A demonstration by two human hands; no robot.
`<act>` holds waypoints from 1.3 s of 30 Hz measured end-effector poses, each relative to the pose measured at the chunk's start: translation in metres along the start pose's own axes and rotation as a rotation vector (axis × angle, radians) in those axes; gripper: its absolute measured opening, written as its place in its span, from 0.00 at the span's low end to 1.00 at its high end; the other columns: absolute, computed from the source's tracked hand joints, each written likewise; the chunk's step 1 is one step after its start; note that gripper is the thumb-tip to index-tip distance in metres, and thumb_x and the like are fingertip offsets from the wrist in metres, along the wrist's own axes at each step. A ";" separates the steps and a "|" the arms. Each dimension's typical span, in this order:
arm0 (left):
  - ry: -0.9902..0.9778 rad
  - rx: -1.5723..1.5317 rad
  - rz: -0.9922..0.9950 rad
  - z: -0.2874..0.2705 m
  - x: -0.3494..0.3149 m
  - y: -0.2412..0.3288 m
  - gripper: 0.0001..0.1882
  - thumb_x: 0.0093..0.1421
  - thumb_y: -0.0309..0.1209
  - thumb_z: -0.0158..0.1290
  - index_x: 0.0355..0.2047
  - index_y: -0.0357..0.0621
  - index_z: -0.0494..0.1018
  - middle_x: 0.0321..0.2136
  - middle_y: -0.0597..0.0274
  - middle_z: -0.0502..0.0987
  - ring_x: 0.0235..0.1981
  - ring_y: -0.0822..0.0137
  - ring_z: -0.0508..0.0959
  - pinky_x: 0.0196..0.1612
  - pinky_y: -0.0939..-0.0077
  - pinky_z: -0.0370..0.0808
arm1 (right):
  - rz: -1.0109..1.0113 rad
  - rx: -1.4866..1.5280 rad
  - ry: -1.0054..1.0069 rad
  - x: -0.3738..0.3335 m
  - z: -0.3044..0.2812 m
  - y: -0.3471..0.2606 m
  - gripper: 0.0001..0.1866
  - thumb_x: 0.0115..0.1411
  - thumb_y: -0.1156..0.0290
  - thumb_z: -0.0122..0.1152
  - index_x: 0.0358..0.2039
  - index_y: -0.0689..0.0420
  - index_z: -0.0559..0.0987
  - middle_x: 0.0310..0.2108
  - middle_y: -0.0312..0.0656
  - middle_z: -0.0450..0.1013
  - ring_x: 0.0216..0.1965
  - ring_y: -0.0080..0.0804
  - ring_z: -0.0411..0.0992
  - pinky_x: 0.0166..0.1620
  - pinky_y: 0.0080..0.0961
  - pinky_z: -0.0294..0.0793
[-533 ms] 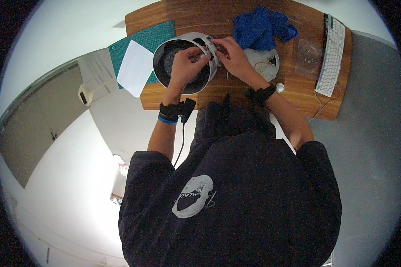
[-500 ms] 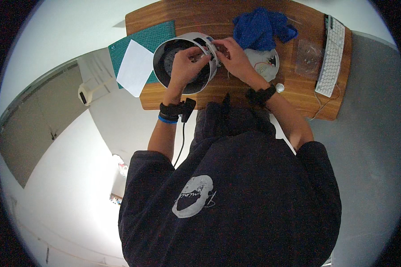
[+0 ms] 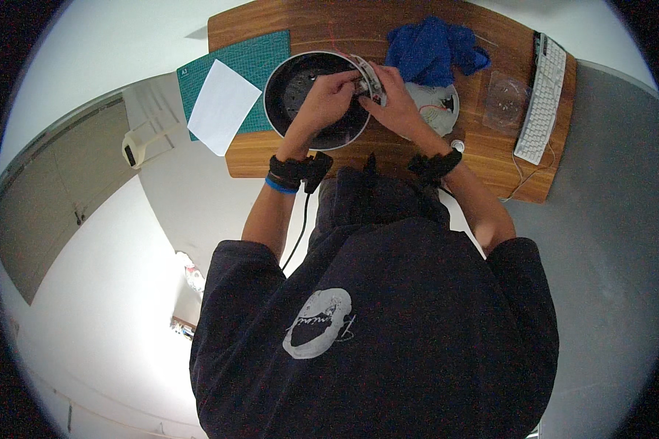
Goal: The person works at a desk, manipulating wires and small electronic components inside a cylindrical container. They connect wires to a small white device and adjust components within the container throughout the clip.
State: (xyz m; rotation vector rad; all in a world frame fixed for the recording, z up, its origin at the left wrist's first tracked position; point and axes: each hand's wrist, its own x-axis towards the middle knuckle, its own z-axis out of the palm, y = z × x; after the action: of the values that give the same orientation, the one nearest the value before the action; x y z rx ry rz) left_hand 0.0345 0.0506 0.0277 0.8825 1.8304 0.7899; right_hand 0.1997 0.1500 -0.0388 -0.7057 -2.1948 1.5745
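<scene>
1. Nearest, we saw black wristbands [image 3: 289, 170];
2. we saw the left hand [image 3: 328, 104] pinch the inner edge of a curved pale part [image 3: 375, 82]; the right hand [image 3: 397, 108] gripped its outer side;
3. that part was at the right rim of a round, dark-lined pot [image 3: 278, 117];
4. farther back, we saw a blue cloth [image 3: 428, 53].

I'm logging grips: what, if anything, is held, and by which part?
A curved pale piece by the round container: right hand gripping its outer side, left hand at its inner side.
</scene>
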 end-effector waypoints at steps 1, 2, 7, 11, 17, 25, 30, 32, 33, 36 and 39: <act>-0.015 0.004 0.020 0.002 0.002 0.000 0.19 0.71 0.28 0.46 0.58 0.34 0.75 0.44 0.51 0.85 0.44 0.67 0.81 0.50 0.71 0.76 | 0.000 -0.016 0.008 0.001 -0.002 0.001 0.35 0.59 0.69 0.68 0.65 0.62 0.67 0.57 0.55 0.66 0.60 0.55 0.67 0.64 0.42 0.67; -0.029 0.009 0.039 0.004 0.004 0.000 0.20 0.71 0.27 0.45 0.59 0.34 0.74 0.45 0.51 0.84 0.44 0.67 0.81 0.51 0.71 0.76 | 0.000 -0.032 0.016 0.001 -0.003 0.001 0.36 0.58 0.71 0.69 0.65 0.62 0.66 0.57 0.55 0.67 0.60 0.55 0.66 0.64 0.43 0.66; -0.074 0.018 0.074 0.015 0.006 0.006 0.21 0.69 0.26 0.45 0.60 0.36 0.73 0.47 0.49 0.84 0.48 0.64 0.82 0.55 0.70 0.75 | 0.054 -0.134 0.053 0.006 -0.011 0.005 0.31 0.57 0.77 0.65 0.61 0.62 0.68 0.53 0.56 0.68 0.56 0.60 0.68 0.60 0.46 0.70; -0.091 0.046 0.023 0.013 0.004 0.013 0.21 0.68 0.24 0.44 0.60 0.37 0.74 0.49 0.49 0.83 0.50 0.60 0.82 0.57 0.68 0.74 | 0.082 -0.158 0.078 0.003 -0.014 0.010 0.28 0.59 0.78 0.63 0.60 0.62 0.68 0.52 0.57 0.68 0.54 0.61 0.69 0.57 0.47 0.72; -0.035 -0.012 0.139 0.005 0.005 0.005 0.13 0.68 0.26 0.53 0.51 0.40 0.77 0.48 0.52 0.83 0.54 0.59 0.81 0.60 0.65 0.74 | 0.042 -0.186 0.114 0.001 -0.017 0.019 0.26 0.61 0.76 0.62 0.59 0.63 0.68 0.51 0.57 0.68 0.53 0.62 0.69 0.57 0.48 0.72; 0.019 0.045 0.139 0.016 0.005 0.001 0.15 0.65 0.29 0.59 0.51 0.41 0.75 0.48 0.53 0.82 0.53 0.59 0.81 0.57 0.64 0.77 | 0.126 -0.169 0.070 0.004 -0.024 0.034 0.25 0.60 0.77 0.62 0.58 0.63 0.70 0.50 0.58 0.69 0.54 0.61 0.70 0.57 0.48 0.72; -0.002 0.058 0.096 0.014 0.001 0.001 0.14 0.65 0.29 0.59 0.49 0.41 0.76 0.47 0.54 0.82 0.53 0.59 0.81 0.56 0.65 0.77 | 0.052 -0.171 0.065 0.002 -0.024 0.040 0.25 0.59 0.78 0.62 0.58 0.63 0.70 0.51 0.57 0.69 0.54 0.61 0.69 0.58 0.47 0.71; -0.005 0.082 0.071 0.011 -0.004 0.011 0.13 0.65 0.29 0.59 0.49 0.41 0.76 0.46 0.54 0.83 0.52 0.59 0.82 0.55 0.65 0.77 | 0.036 -0.156 0.065 0.003 -0.024 0.040 0.26 0.59 0.79 0.61 0.58 0.63 0.69 0.51 0.57 0.69 0.54 0.60 0.69 0.59 0.46 0.71; 0.028 0.092 0.095 0.010 -0.004 0.012 0.13 0.65 0.29 0.59 0.49 0.41 0.76 0.46 0.54 0.83 0.51 0.60 0.82 0.54 0.65 0.78 | 0.041 -0.142 0.056 0.003 -0.024 0.040 0.26 0.59 0.79 0.61 0.58 0.62 0.69 0.51 0.56 0.69 0.55 0.60 0.69 0.59 0.46 0.71; 0.134 0.119 0.185 0.004 -0.005 0.019 0.13 0.65 0.29 0.58 0.49 0.42 0.77 0.44 0.53 0.83 0.47 0.57 0.83 0.50 0.63 0.79 | 0.050 -0.117 0.027 0.004 -0.030 0.037 0.26 0.59 0.80 0.60 0.59 0.62 0.69 0.51 0.56 0.68 0.55 0.60 0.69 0.60 0.46 0.70; 0.225 0.233 0.326 -0.015 -0.003 0.046 0.13 0.63 0.26 0.56 0.48 0.42 0.76 0.42 0.49 0.82 0.45 0.49 0.83 0.49 0.59 0.79 | 0.049 -0.107 -0.003 0.007 -0.030 0.036 0.27 0.60 0.80 0.60 0.60 0.62 0.68 0.52 0.56 0.67 0.57 0.59 0.68 0.61 0.45 0.69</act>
State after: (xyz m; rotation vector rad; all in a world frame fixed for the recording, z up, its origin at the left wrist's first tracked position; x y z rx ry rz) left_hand 0.0329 0.0704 0.0719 1.3105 2.0320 0.9192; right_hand 0.2175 0.1866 -0.0632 -0.7949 -2.2946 1.4914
